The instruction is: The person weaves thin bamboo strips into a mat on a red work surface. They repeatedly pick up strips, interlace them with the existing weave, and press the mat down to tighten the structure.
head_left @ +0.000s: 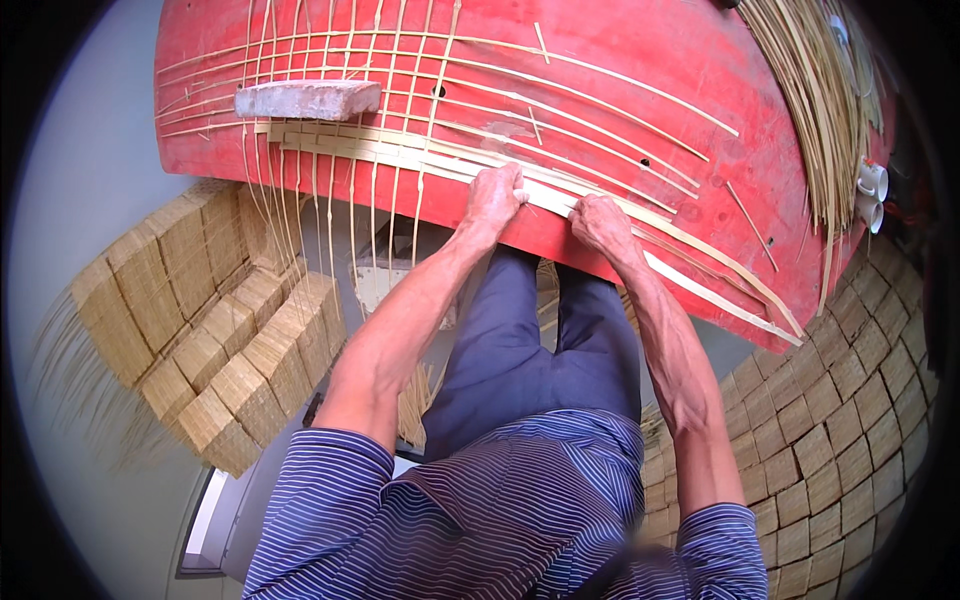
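A loose lattice of thin pale bamboo strips (417,90) lies crossed on a red board (640,45). Wider flat bamboo strips (545,197) run along its near edge, passing under several of the crosswise ones. My left hand (492,203) is closed at the middle of a wide strip, fingers curled against it. A short way to the right, my right hand (604,226) is closed on the same strip too. Its fingertips are partly hidden. A whitish brick (308,100) rests on the left part of the lattice.
A thick bundle of long strips (800,100) lies along the board's right side, near white cups (872,180). Stacked woven blocks (240,350) stand at the lower left, with many more (830,420) at the right. Strip ends hang over the board's near edge.
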### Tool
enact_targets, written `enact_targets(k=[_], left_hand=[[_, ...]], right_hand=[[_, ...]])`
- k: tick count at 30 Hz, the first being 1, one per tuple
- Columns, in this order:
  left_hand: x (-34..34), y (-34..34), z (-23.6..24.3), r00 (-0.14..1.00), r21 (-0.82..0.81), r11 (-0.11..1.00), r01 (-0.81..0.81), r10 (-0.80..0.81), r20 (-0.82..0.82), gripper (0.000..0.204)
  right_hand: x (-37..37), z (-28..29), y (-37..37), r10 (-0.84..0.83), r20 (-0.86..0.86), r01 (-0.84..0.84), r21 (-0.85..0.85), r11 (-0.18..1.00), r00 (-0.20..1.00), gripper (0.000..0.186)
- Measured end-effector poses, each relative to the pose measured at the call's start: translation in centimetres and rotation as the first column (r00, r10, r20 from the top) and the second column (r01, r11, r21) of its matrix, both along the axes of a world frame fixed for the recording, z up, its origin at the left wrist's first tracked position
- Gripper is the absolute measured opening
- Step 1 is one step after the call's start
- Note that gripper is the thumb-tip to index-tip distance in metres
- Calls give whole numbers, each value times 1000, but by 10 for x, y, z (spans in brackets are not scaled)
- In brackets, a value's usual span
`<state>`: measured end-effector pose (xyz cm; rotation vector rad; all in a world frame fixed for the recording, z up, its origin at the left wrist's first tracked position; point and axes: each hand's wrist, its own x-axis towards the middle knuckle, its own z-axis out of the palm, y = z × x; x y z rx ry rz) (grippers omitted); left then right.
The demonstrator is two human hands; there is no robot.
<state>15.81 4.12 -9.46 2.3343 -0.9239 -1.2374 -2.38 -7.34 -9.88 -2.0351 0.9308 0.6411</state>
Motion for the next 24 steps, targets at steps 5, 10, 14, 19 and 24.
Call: enact_targets(k=[5, 10, 14, 19, 24], left_hand=[[-3, 3, -7, 999, -16, 1000, 11, -10, 39, 20], [-5, 7, -12, 997, -17, 1000, 7, -6, 76, 24], [-6, 7, -7, 999, -18, 1000, -3, 4, 37, 24], [-6, 10, -9, 994, -115, 990, 76, -67, 84, 29], [-6, 10, -17, 992, -45, 995, 85, -80, 101, 22]], right_hand=[[4, -5, 1, 61, -15, -61, -14, 998, 998, 26], [34, 7, -8, 66, -134, -2, 426, 905, 989, 22], [61, 21, -10, -209, -356, 401, 638, 657, 911, 20], [59, 26, -5, -327, -274, 424, 668, 612, 904, 19], [75, 28, 9, -382, -258, 455, 618, 641, 888, 22]])
